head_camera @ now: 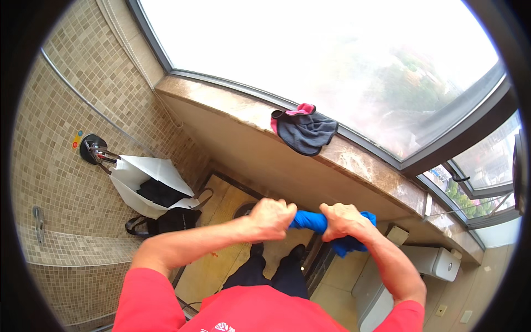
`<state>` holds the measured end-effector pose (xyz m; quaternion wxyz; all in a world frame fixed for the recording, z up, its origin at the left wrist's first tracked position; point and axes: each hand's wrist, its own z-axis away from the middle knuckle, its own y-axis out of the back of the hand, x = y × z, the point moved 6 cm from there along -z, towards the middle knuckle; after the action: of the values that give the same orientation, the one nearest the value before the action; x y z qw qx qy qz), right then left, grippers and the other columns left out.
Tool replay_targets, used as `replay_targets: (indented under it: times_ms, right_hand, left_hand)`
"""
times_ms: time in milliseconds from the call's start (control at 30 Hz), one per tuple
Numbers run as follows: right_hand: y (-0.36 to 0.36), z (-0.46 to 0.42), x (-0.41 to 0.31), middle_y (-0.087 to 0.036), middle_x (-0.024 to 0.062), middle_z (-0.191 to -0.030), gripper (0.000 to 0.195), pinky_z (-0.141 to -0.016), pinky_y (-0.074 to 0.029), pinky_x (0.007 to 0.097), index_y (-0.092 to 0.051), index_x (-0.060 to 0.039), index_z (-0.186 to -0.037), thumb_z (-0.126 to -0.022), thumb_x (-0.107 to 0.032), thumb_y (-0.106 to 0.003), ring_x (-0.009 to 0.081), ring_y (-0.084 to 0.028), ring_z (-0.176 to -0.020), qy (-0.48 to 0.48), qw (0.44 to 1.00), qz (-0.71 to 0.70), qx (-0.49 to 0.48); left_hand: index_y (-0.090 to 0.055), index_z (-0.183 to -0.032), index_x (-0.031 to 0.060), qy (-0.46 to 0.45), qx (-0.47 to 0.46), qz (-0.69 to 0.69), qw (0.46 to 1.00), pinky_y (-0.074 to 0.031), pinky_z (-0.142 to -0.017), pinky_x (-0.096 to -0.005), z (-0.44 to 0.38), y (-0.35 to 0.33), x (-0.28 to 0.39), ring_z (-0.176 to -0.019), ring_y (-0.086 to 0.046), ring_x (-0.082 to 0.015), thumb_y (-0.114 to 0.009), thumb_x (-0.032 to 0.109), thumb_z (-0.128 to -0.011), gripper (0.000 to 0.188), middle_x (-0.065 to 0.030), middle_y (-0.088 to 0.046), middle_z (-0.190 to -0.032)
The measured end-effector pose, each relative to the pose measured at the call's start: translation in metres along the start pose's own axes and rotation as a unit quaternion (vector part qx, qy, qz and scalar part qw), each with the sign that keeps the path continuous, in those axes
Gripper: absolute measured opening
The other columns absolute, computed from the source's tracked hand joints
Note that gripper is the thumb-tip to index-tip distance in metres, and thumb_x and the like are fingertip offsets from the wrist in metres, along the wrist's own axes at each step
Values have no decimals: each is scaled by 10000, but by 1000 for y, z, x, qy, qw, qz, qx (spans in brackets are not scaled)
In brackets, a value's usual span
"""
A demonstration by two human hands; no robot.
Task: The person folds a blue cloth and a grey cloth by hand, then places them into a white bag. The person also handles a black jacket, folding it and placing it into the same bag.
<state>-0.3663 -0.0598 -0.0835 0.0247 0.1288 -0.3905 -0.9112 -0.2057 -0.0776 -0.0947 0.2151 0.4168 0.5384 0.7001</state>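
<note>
A blue cloth [309, 221] is stretched and twisted between my two fists, in front of my body and above the floor. My left hand [271, 219] grips its left end. Around its right part my right hand [344, 222] is closed, and a loose, bunched end of the cloth hangs out beyond and below that hand. On the marble window sill [356, 162] lies a grey cloth [307, 130] with a pink underside and dark edging, partly over the sill's front edge. Neither hand touches it.
A white bag [145, 164] with dark contents hangs from the shower valve [93, 149] on the mosaic wall, a black bag [176, 222] below it. A toilet [381, 305] stands at right. Above the sill is a large window, with an open pane [485, 166] at right. A dark raised edge crosses the floor.
</note>
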Motion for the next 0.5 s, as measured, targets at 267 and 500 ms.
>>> replay_targets:
  times_ms: [267,500]
  right_hand:
    - [47,15,2,-657,156,-806,406,-805,-418,488,-551,-80,-995,-633,-111,-732,336,-655,-820,8,968,201,151]
    - [62,48,-25,-580,57,-754,281,-794,-436,463,-576,-113,-929,-684,-159,-704,247,-610,-785,159,917,265,252]
  left_hand:
    - [-557,-885,52,276,-167,665,674,-249,-395,-271,-6,-49,47,-448,-418,-105,-661,4,-633,277,-13,-494,-619]
    - [-501,-884,50,170,-244,890,345,-236,-363,-240,29,-28,107,-452,-401,-93,-645,-7,-637,291,-38,-489,-636]
